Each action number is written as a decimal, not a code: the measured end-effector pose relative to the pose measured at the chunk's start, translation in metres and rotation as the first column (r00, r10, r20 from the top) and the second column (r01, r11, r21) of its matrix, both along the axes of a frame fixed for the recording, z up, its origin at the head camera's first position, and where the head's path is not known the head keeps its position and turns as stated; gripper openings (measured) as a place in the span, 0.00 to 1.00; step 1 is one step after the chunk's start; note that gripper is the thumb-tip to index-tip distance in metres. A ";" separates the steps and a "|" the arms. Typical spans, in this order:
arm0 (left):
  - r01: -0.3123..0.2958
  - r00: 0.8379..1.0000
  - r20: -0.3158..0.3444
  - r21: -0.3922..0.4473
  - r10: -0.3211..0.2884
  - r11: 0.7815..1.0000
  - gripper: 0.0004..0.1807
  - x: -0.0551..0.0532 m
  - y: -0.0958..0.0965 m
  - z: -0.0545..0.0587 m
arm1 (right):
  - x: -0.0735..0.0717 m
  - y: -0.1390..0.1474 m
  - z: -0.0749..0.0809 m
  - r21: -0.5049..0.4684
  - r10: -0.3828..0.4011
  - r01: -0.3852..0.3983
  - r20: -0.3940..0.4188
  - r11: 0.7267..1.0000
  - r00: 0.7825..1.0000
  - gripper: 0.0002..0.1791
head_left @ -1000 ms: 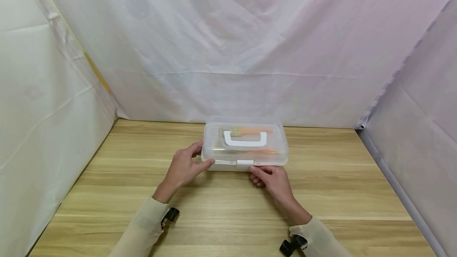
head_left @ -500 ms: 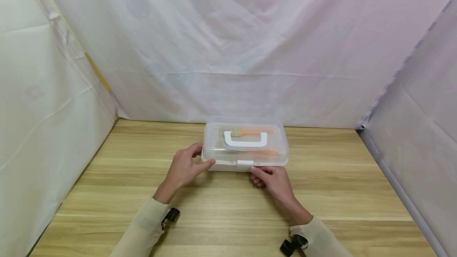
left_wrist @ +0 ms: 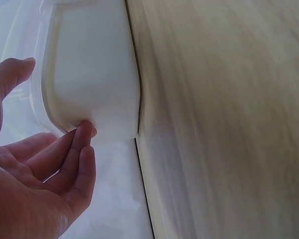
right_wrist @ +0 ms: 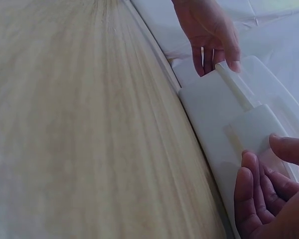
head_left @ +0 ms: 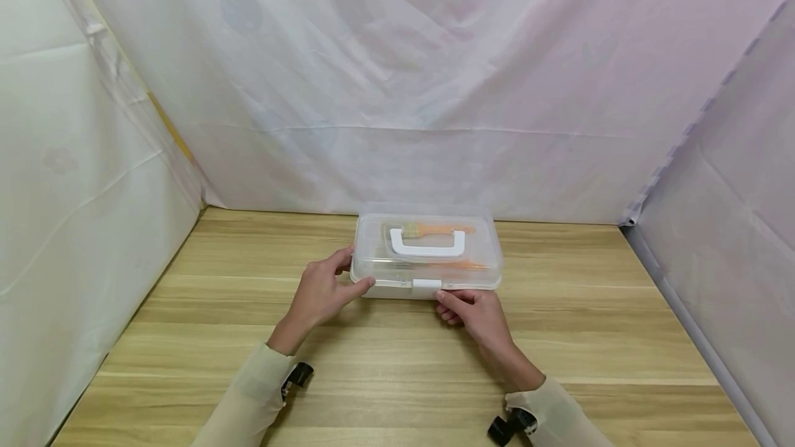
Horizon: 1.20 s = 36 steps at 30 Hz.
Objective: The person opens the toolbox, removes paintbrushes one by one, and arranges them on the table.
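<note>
A white plastic storage box [head_left: 388,291] with a clear lid stands on the table, close to the back curtain. On its lid is a white carry handle [head_left: 428,251], and a white latch [head_left: 426,284] sits at the front. Through the lid show an orange-handled brush [head_left: 435,229] and another orange-handled tool [head_left: 462,264], partly blurred. My left hand [head_left: 318,292] holds the front left corner, thumb at the lid's rim and fingers on the side wall. At the latch's right edge, my right hand [head_left: 481,316] pinches with the thumb above and curled fingers below.
The wood-grain table [head_left: 385,378] extends in front and to both sides. Pale curtains [head_left: 404,88] hang behind it and at left and right. A black wrist camera [head_left: 299,374] is strapped to the left sleeve, another camera [head_left: 512,426] to the right.
</note>
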<state>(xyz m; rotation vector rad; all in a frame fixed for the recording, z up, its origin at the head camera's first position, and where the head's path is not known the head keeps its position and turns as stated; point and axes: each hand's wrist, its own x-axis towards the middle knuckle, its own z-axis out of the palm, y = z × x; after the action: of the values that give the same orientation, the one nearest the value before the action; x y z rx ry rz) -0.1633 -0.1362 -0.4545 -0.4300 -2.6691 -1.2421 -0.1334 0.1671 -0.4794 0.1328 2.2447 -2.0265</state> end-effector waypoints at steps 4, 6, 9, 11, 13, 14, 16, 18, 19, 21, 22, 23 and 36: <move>0.001 1.000 -0.008 -0.006 -0.001 1.000 0.39 0.000 0.000 -0.001 | 0.001 0.001 0.001 -0.006 0.007 -0.007 0.003 1.000 1.000 0.14; 0.002 1.000 -0.016 -0.005 -0.002 1.000 0.39 -0.001 0.000 -0.002 | 0.001 0.001 0.001 -0.009 0.011 -0.011 0.004 1.000 1.000 0.14; 0.004 1.000 -0.021 -0.005 -0.004 1.000 0.40 -0.001 -0.001 -0.003 | 0.001 0.000 0.001 -0.018 0.012 -0.012 0.005 1.000 1.000 0.14; 0.005 1.000 -0.021 -0.006 -0.005 1.000 0.40 -0.002 -0.002 -0.004 | 0.001 0.000 0.001 -0.022 0.009 -0.009 0.006 1.000 1.000 0.14; 0.006 1.000 -0.022 -0.006 -0.006 1.000 0.41 -0.002 -0.002 -0.004 | 0.001 0.000 0.001 -0.019 0.005 -0.005 0.005 1.000 1.000 0.14; 0.006 1.000 -0.022 -0.006 -0.006 1.000 0.41 -0.002 -0.002 -0.004 | 0.002 0.000 0.001 -0.013 0.002 -0.002 0.004 1.000 1.000 0.14; 0.004 1.000 -0.022 -0.007 -0.004 1.000 0.41 -0.002 -0.002 -0.004 | 0.002 0.000 0.001 0.001 0.000 0.000 -0.006 1.000 1.000 0.14; 0.003 1.000 -0.019 -0.007 -0.003 1.000 0.41 -0.002 -0.002 -0.004 | 0.003 0.000 0.002 0.018 -0.001 0.002 -0.018 1.000 1.000 0.13; 0.002 1.000 -0.016 -0.009 -0.002 1.000 0.42 -0.002 -0.001 -0.003 | 0.004 0.000 0.003 0.028 -0.002 0.002 -0.024 1.000 1.000 0.13; 0.000 1.000 -0.013 -0.011 0.000 1.000 0.42 -0.002 -0.001 -0.003 | 0.005 0.000 0.003 0.050 0.002 0.000 -0.042 0.999 0.999 0.14; -0.002 1.000 -0.009 -0.012 0.001 1.000 0.42 -0.001 0.000 -0.002 | 0.006 0.000 0.004 0.060 0.001 0.002 -0.051 0.998 0.999 0.13; -0.002 1.000 -0.007 -0.013 0.002 1.000 0.42 -0.001 0.000 -0.002 | 0.007 0.000 0.005 0.075 0.001 0.003 -0.062 0.997 0.998 0.14; -0.011 1.000 -0.004 -0.006 0.011 1.000 0.41 -0.002 0.000 -0.003 | 0.010 0.000 0.014 0.193 0.008 0.028 -0.184 0.981 0.983 0.07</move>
<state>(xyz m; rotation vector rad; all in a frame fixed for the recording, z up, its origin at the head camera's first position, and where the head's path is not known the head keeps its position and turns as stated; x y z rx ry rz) -0.1652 -0.1367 -0.4579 -0.4178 -2.6692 -1.2290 -0.1230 0.1673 -0.4650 -0.0283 2.5579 -1.8900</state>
